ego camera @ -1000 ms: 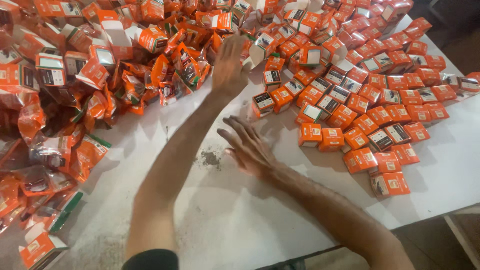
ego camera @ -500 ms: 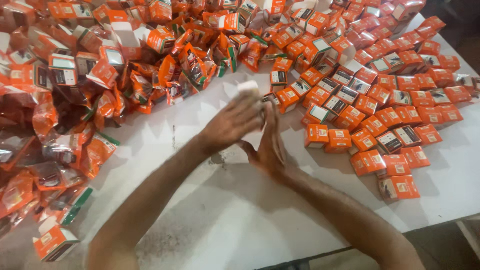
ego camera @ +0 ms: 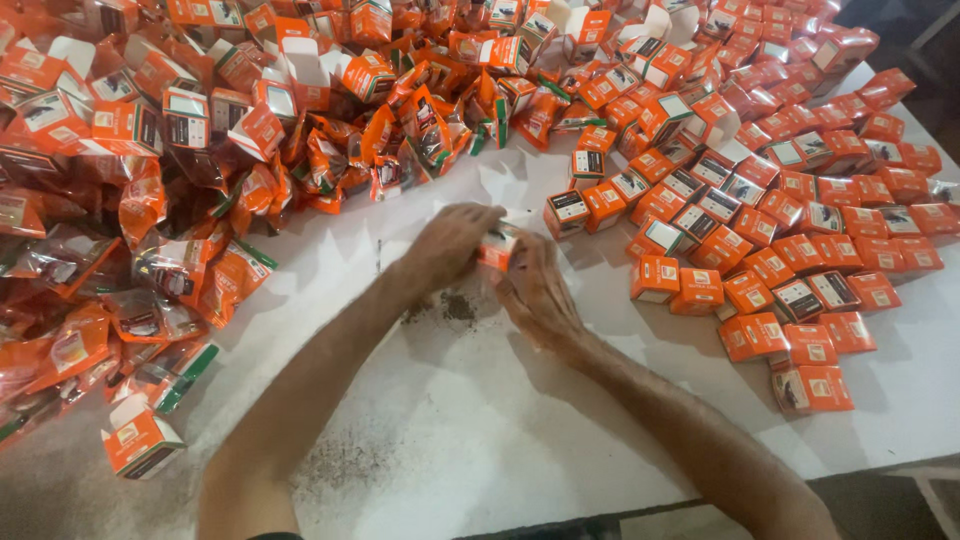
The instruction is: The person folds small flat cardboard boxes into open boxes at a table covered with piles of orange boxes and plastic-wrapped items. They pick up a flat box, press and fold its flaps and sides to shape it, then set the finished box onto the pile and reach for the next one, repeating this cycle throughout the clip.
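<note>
White table [ego camera: 560,440], left hand [ego camera: 448,243] and right hand [ego camera: 537,290] meeting, fingers grasping small orange box [ego camera: 497,246]

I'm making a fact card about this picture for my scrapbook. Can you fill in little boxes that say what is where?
Left hand: grips one small orange box
Right hand: grips the same box from the other side
Table: white, with dark crumbs under the hands
Left side: heap of orange foil pouches
Far edge: open orange boxes, flaps up
Right side: closed orange boxes, lying close together
</note>
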`<action>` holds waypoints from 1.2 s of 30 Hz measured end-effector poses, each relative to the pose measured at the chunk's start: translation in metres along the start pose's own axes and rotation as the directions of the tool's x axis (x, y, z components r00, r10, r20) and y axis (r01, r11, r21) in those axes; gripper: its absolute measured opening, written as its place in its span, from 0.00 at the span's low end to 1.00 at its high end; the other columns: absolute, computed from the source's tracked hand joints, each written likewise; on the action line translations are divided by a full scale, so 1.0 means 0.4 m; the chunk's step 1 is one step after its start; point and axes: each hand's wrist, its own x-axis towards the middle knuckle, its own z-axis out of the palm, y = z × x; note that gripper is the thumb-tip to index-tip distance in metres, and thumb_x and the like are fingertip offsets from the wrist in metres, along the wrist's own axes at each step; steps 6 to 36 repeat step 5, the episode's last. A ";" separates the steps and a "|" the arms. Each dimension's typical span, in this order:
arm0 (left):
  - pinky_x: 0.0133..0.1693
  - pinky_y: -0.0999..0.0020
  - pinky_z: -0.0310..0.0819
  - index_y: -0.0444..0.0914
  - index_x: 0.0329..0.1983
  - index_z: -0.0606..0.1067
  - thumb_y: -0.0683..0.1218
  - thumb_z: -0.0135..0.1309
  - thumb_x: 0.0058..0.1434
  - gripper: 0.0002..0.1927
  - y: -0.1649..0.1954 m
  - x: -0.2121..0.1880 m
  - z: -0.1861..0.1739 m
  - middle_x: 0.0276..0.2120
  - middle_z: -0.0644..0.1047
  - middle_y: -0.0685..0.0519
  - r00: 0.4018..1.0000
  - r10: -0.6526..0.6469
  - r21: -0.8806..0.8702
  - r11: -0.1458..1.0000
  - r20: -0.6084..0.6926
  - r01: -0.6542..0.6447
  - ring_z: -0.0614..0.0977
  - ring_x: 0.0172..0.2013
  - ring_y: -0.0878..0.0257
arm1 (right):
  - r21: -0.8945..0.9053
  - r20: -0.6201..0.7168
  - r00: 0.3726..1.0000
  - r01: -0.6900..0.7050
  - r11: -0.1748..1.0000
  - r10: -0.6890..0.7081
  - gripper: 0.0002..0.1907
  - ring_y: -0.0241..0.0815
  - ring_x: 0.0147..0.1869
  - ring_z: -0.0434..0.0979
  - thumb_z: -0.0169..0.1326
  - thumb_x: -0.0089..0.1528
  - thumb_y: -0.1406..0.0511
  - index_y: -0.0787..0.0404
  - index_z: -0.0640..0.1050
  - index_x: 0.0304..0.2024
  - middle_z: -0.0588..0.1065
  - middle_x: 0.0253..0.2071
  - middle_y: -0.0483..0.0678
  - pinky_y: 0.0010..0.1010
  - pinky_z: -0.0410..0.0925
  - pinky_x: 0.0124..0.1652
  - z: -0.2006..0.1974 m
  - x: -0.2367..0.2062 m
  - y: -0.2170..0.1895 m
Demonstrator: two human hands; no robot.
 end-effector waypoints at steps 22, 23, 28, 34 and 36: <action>0.62 0.58 0.66 0.40 0.74 0.61 0.37 0.58 0.55 0.41 -0.005 -0.030 0.027 0.64 0.71 0.43 0.990 -0.132 0.213 0.970 0.042 0.120 0.75 0.62 0.48 | -0.160 -0.045 0.999 0.003 0.987 -0.011 0.39 0.56 0.74 0.62 0.59 0.62 0.58 0.58 0.58 0.71 0.60 0.70 0.56 0.47 0.62 0.70 0.002 0.010 0.050; 0.62 0.58 0.66 0.40 0.74 0.61 0.37 0.58 0.55 0.41 -0.005 -0.030 0.027 0.64 0.71 0.43 0.990 -0.132 0.213 0.970 0.042 0.120 0.75 0.62 0.48 | -0.160 -0.045 0.999 0.003 0.987 -0.011 0.39 0.56 0.74 0.62 0.59 0.62 0.58 0.58 0.58 0.71 0.60 0.70 0.56 0.47 0.62 0.70 0.002 0.010 0.050; 0.62 0.58 0.66 0.40 0.74 0.61 0.37 0.58 0.55 0.41 -0.005 -0.030 0.027 0.64 0.71 0.43 0.990 -0.132 0.213 0.970 0.042 0.120 0.75 0.62 0.48 | -0.160 -0.045 0.999 0.003 0.987 -0.011 0.39 0.56 0.74 0.62 0.59 0.62 0.58 0.58 0.58 0.71 0.60 0.70 0.56 0.47 0.62 0.70 0.002 0.010 0.050; 0.62 0.58 0.66 0.40 0.74 0.61 0.37 0.58 0.55 0.41 -0.005 -0.030 0.027 0.64 0.71 0.43 0.990 -0.132 0.213 0.970 0.042 0.120 0.75 0.62 0.48 | -0.160 -0.045 0.999 0.003 0.987 -0.011 0.39 0.56 0.74 0.62 0.59 0.62 0.58 0.58 0.58 0.71 0.60 0.70 0.56 0.47 0.62 0.70 0.002 0.010 0.050; 0.62 0.58 0.66 0.40 0.74 0.61 0.37 0.58 0.55 0.41 -0.005 -0.030 0.027 0.64 0.71 0.43 0.990 -0.132 0.213 0.970 0.042 0.120 0.75 0.62 0.48 | -0.160 -0.045 0.999 0.003 0.987 -0.011 0.39 0.56 0.74 0.62 0.59 0.62 0.58 0.58 0.58 0.71 0.60 0.70 0.56 0.47 0.62 0.70 0.002 0.010 0.050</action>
